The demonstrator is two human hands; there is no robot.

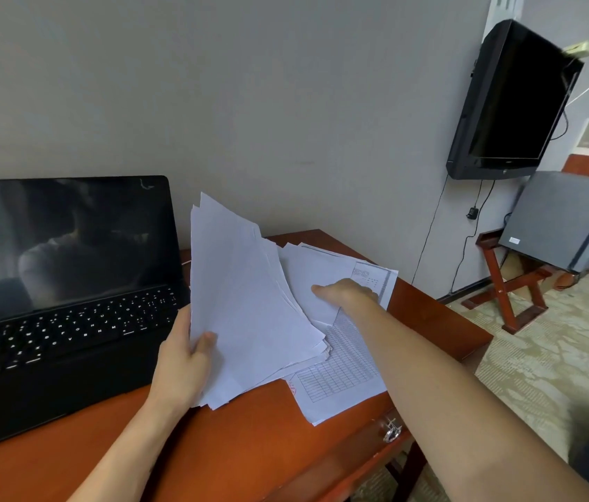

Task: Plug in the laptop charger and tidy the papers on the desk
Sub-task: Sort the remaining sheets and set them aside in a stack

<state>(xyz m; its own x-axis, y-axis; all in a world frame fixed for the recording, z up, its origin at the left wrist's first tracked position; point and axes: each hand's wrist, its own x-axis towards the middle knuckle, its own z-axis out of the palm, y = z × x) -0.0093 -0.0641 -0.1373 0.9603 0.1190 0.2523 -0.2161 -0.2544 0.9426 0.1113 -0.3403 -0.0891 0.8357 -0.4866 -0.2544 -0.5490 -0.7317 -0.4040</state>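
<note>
– Two hands. Beside the laptop (pixel 61 284), why does the left hand (pixel 180 360) pinch the sheaf (pixel 246 302) raised?
– Likely to keep it clear of the rest; the right hand (pixel 347 291) rests on loose sheets (pixel 343 378) on the desk (pixel 249 447), grip unclear.

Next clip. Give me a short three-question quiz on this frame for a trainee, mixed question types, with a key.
1. Fill in: the laptop lid is ____.
2. True or false: the left hand holds a stack of papers raised off the desk.
3. The right hand rests on: A a mug; B sheets lying on the desk; C a phone.
Key: 1 open; 2 true; 3 B.
</note>
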